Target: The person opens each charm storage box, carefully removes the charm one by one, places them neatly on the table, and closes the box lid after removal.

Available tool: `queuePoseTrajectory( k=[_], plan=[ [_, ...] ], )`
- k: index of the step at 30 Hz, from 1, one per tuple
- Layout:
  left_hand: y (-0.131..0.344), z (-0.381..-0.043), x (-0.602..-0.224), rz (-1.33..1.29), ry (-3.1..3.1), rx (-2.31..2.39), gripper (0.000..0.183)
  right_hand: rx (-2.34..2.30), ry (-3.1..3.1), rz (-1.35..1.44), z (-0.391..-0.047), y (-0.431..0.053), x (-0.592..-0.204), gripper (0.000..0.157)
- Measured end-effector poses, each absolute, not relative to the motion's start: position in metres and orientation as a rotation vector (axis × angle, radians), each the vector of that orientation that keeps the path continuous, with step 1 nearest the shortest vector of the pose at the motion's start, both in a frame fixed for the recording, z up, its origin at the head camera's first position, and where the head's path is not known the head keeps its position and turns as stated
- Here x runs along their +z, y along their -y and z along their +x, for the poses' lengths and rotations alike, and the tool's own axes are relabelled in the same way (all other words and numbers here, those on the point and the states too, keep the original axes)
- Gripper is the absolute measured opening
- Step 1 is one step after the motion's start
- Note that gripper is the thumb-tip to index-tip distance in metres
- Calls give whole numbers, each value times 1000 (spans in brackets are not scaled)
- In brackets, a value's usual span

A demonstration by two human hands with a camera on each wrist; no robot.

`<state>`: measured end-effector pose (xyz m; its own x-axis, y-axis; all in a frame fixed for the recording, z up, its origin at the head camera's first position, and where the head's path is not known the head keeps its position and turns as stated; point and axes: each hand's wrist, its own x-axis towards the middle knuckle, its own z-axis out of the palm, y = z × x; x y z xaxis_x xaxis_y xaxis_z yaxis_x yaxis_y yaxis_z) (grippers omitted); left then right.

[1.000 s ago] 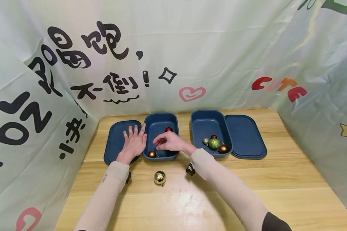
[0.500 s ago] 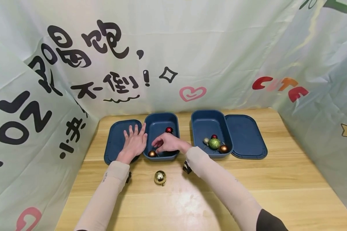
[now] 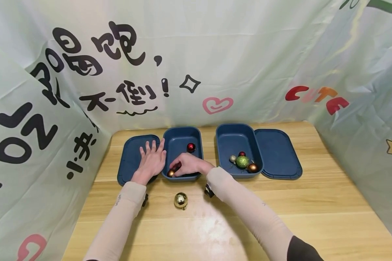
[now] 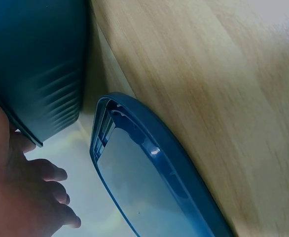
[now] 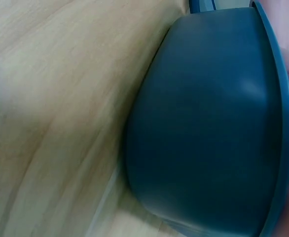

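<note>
My right hand [image 3: 187, 164] reaches down into the left blue box [image 3: 183, 130] and pinches a copper bauble [image 3: 171, 173] in its near left corner. The fingertips are partly hidden behind the bauble and the hand. A red bauble [image 3: 191, 147] lies in the same box, beyond that hand. With fingers spread, my left hand [image 3: 151, 161] is at this box's left rim, above the blue lid [image 3: 129, 159]. In the left wrist view its fingers show beside the box wall [image 4: 41, 64]. The right wrist view shows mostly the box's outer side [image 5: 203, 118]; the fingertips are out of sight there.
A gold bauble [image 3: 181, 200] lies on the wooden table [image 3: 189, 235] in front of the left box. The right blue box [image 3: 233, 139] holds several baubles, among them a green glittery one [image 3: 242, 162]. Its lid [image 3: 277, 154] lies beside it. Printed cloth [image 3: 248, 65] hangs behind.
My right hand has moved slightly toward the near left corner of the left box, and its fingers have closed on the copper bauble. The left hand has stayed in place.
</note>
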<state>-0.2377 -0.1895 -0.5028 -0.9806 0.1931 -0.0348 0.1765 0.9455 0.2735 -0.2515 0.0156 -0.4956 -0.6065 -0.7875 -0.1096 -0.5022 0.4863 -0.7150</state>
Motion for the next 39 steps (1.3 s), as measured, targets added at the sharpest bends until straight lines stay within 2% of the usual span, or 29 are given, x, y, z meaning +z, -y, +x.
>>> queuePoseTrajectory(
  k=[11,26,39],
  plan=[
    [189,-237,-504,284,-3023,435,60,-719,-2450,-1046,-245,-13,-496,34],
    [188,-237,-507,275,-3029,430,60,-922,-2439,-1024,-245,-23,-487,39],
    [189,-238,-504,277,-3024,433,60,-1276,-2460,-913,-226,-53,-462,32]
  ],
)
